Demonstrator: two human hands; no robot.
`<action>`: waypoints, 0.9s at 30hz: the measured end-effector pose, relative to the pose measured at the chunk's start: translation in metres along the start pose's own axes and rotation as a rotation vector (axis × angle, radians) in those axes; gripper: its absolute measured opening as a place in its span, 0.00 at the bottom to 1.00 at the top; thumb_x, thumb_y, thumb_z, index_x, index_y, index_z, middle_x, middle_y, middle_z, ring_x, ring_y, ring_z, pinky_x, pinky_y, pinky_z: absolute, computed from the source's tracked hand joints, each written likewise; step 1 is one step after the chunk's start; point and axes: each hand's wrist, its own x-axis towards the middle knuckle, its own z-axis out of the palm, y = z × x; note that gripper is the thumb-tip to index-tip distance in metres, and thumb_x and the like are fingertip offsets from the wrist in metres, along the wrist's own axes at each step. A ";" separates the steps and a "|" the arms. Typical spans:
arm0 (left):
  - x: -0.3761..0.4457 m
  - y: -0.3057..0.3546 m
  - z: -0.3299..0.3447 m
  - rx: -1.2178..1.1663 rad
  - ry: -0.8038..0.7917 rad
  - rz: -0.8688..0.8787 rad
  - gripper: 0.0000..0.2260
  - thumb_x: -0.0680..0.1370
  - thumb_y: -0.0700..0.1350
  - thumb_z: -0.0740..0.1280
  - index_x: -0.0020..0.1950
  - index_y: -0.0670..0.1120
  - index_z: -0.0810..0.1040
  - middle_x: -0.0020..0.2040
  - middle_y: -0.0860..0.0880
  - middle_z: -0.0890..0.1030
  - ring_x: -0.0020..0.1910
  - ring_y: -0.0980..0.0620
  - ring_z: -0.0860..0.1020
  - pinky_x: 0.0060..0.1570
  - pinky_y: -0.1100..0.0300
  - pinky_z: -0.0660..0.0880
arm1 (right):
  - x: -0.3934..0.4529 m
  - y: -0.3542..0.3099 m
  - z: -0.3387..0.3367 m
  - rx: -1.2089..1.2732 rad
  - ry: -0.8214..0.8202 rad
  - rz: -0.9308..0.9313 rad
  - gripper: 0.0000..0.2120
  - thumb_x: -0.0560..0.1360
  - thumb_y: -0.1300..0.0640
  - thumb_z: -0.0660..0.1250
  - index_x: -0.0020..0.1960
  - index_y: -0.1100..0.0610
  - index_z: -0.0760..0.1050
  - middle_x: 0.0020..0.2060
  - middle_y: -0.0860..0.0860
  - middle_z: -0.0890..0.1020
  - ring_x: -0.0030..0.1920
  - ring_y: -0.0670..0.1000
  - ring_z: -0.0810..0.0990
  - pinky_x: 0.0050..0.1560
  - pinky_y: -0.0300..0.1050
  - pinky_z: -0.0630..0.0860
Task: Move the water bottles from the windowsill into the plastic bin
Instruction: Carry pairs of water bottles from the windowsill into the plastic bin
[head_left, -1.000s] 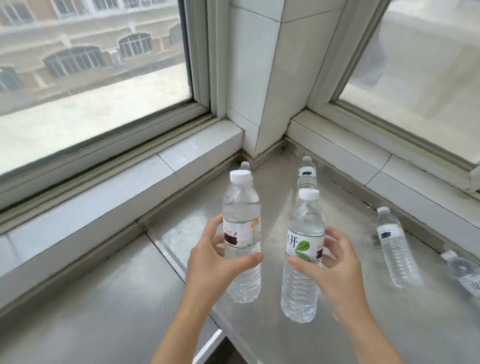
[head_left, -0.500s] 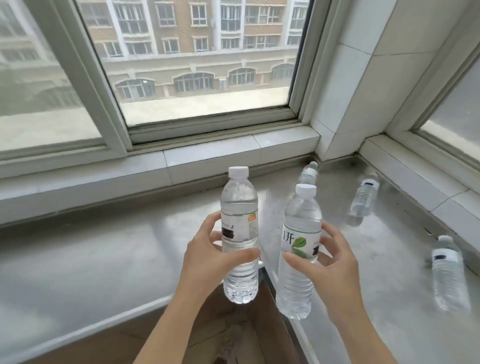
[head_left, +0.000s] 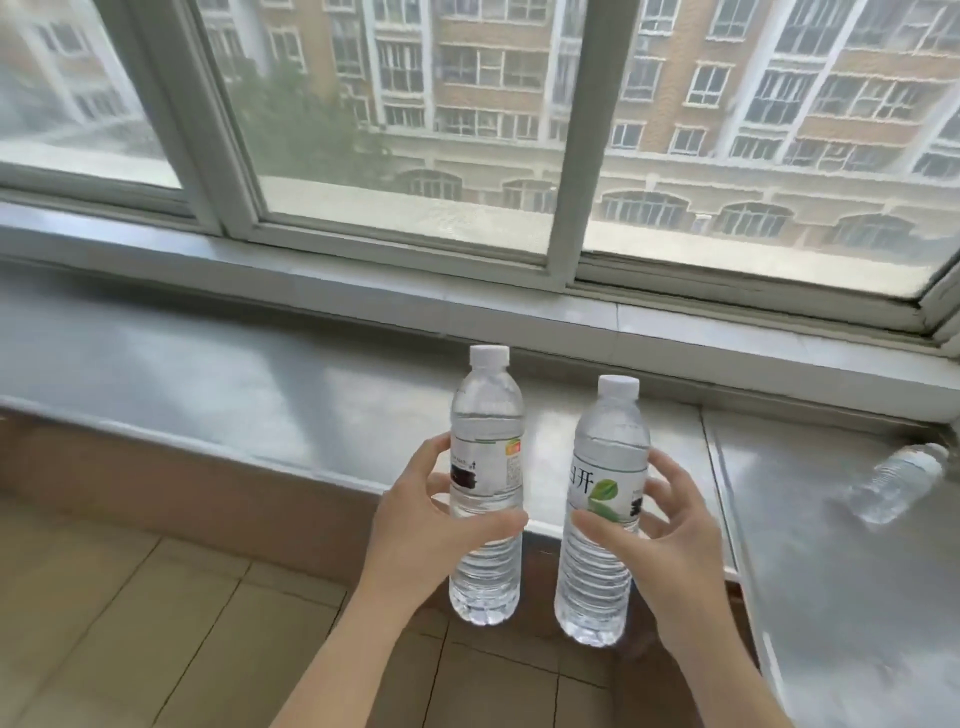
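Over the floor, just off the windowsill edge: two upright water bottles are being held side by side, one in each hand.
Left hand (head_left: 415, 525): its grip is wrapping the left bottle (head_left: 487, 483) at label height, thumb curling across the front, fingers behind.
Right hand (head_left: 660, 540): its grip is curling round the right bottle (head_left: 605, 509), thumb pressing on the leaf-printed label, fingers spreading behind the far side.
Bottles: both are showing white caps and clear water; they are sitting near each other, apart, bases hanging above the tan floor tiles (head_left: 156, 623).
Windowsill (head_left: 260, 395): the grey sill is running across the middle, behind the bottles, below the window (head_left: 415, 130).
Third bottle (head_left: 893, 480): one bottle is lying on the sill at the far right, blurred.
Change from half a second ago: the view is swinging left; the tiled corner pillar is no longer showing, only one sill bottle is remaining in sight instead of three, and the held bottles are now hanging over floor tiles, not over the sill edge.
Plastic bin: not showing.
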 end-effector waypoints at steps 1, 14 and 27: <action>-0.004 -0.006 -0.018 -0.003 0.041 -0.009 0.37 0.52 0.64 0.80 0.55 0.75 0.66 0.52 0.58 0.84 0.48 0.57 0.83 0.55 0.49 0.80 | -0.002 -0.003 0.018 -0.004 -0.040 -0.002 0.41 0.55 0.63 0.82 0.63 0.43 0.70 0.53 0.46 0.80 0.47 0.43 0.82 0.46 0.40 0.78; -0.097 -0.124 -0.280 -0.070 0.545 -0.131 0.35 0.53 0.61 0.80 0.58 0.72 0.72 0.46 0.55 0.86 0.44 0.56 0.84 0.49 0.47 0.82 | -0.095 -0.043 0.299 -0.016 -0.542 -0.051 0.39 0.56 0.65 0.82 0.59 0.41 0.72 0.45 0.45 0.84 0.43 0.44 0.84 0.46 0.45 0.78; -0.217 -0.205 -0.443 -0.186 1.078 -0.294 0.33 0.55 0.59 0.79 0.58 0.68 0.73 0.46 0.62 0.86 0.44 0.61 0.84 0.50 0.50 0.81 | -0.211 -0.082 0.526 -0.029 -1.113 -0.163 0.38 0.59 0.65 0.80 0.62 0.45 0.70 0.47 0.47 0.83 0.41 0.40 0.83 0.35 0.31 0.76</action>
